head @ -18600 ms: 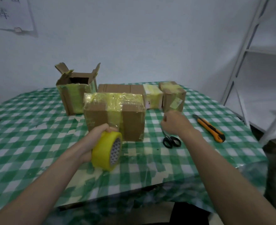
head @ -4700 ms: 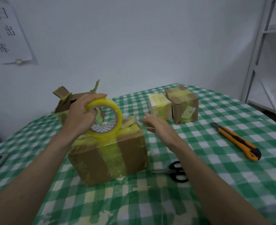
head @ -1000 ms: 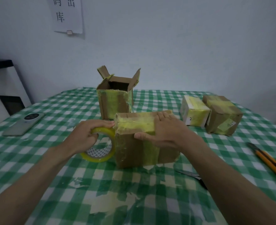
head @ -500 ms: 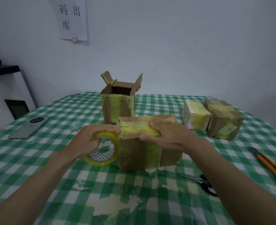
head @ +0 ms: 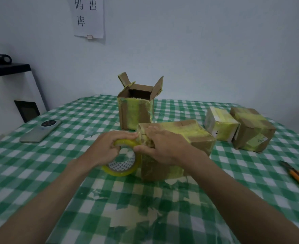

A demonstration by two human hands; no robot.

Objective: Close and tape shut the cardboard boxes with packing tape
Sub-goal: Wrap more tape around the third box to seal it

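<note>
Boxes crowd the desk (head: 215,199): nearest box (head: 194,138) closed, right hand (head: 162,147) flat on its left end; left hand (head: 108,148) grips tape roll (head: 122,164) beside it. Open box (head: 136,111) behind, inside too dark to read.

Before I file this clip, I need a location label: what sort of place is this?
Probably a small packing or shipping room: taped cardboard boxes on a checked table, a tape roll in the left hand, a printed wall notice.
</note>
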